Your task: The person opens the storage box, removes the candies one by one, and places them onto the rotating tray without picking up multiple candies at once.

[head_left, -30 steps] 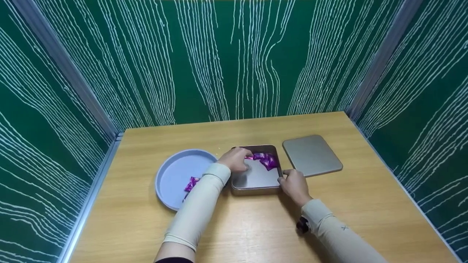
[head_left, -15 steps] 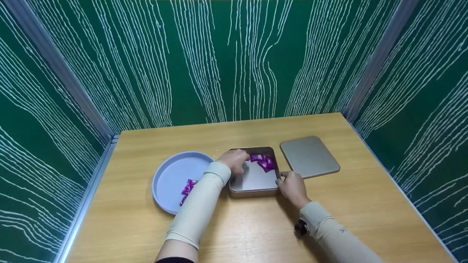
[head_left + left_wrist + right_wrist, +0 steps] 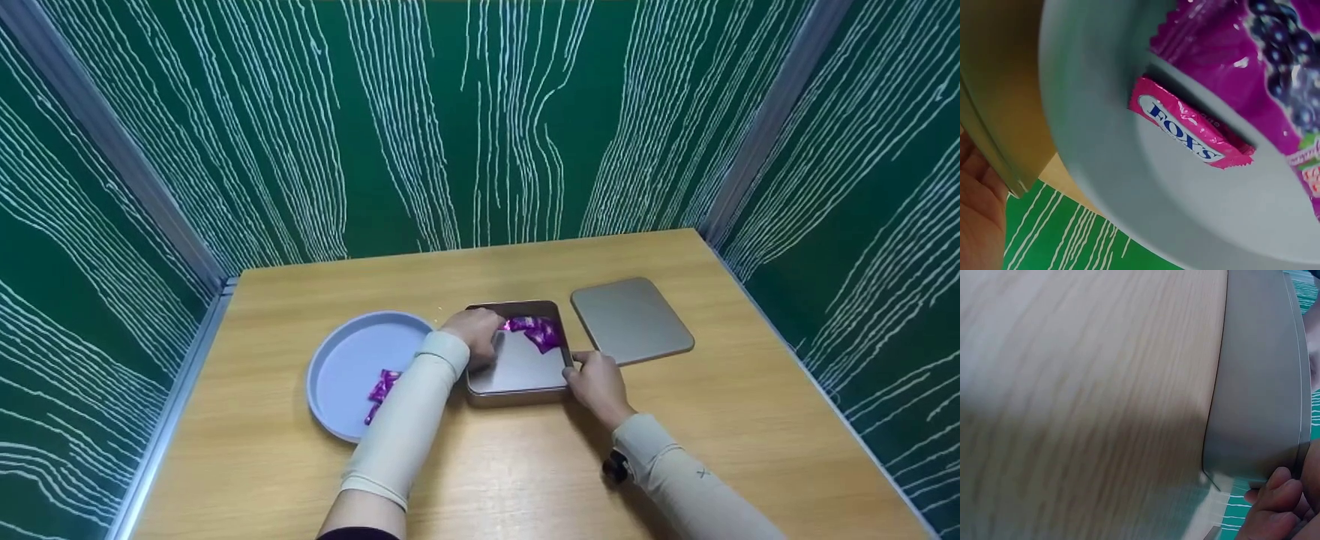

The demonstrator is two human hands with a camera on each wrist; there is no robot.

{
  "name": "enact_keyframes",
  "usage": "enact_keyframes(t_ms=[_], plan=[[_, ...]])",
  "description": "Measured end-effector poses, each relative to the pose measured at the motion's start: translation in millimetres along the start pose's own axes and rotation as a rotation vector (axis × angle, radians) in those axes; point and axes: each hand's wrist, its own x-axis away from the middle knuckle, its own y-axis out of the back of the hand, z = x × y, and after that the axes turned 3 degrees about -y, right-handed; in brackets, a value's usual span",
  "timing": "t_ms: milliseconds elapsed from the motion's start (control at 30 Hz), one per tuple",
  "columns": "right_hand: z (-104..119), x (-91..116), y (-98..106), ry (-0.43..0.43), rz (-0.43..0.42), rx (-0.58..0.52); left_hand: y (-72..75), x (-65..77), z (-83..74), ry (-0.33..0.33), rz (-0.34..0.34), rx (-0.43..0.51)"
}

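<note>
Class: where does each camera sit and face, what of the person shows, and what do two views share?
Head: worn there, facing forward and down at the table; left hand, right hand, sleeves show.
Left wrist: worn there, facing the plate and a pink packet; part of the left hand shows at left.
Right wrist: worn there, facing the tin side-on; fingers show lower right.
Shared: head and right wrist both show the tin.

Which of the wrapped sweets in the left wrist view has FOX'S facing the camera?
The pink sweet lying in the plate, lettered FOX'S on white; the purple packet next to it in that view shows printed grapes instead.
</note>
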Motion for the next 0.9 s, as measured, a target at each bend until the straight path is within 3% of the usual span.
enact_keyframes(t_ms=[300,633,900], plan=[[0.6,0.1,1.2,-0.030,0.024,0.001,-1.5,-4.3,-4.1,0.026,0.015,-0.061],[0.5,1.4,-0.8,-0.013,0.007,-0.006,-3.7,-6.9,-5.1,0.071,0.033,-0.039],[-0.7,1.1,-2.0,-0.004,-0.007,-0.021,-5.1,-5.8,-2.2,0.019,0.007,0.001]])
